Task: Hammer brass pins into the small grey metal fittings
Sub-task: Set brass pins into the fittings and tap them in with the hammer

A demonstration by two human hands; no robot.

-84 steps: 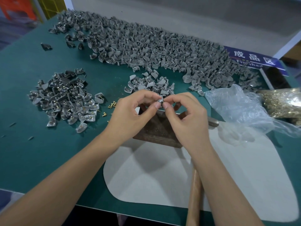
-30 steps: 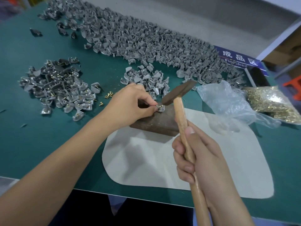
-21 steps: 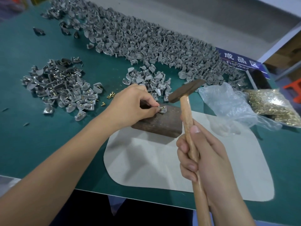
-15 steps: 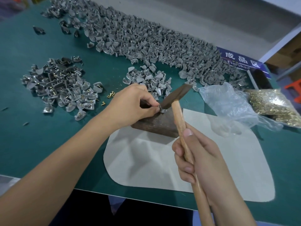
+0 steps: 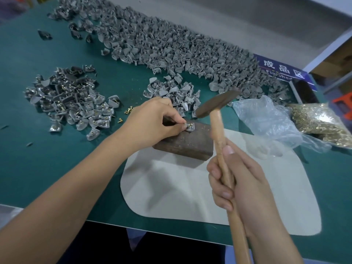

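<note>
My left hand (image 5: 154,121) pinches a small grey fitting (image 5: 190,127) with a brass pin in it, holding it down on top of a rusty brown metal block (image 5: 188,141). My right hand (image 5: 238,180) grips the wooden handle of a hammer (image 5: 219,128). The dark hammer head (image 5: 217,103) is raised a little above and to the right of the fitting, not touching it.
A long heap of bare grey fittings (image 5: 162,44) runs along the back, with a small pile (image 5: 171,92) near the block. Fittings with pins (image 5: 70,101) lie at left, loose brass pins (image 5: 127,111) beside them. A clear plastic bag (image 5: 266,119) and a bag of brass pins (image 5: 323,122) sit right. A white mat (image 5: 190,197) lies under the block.
The hammer head came down onto the fitting half a second ago and has now lifted up and to the right again. My left hand keeps the fitting on the block.
</note>
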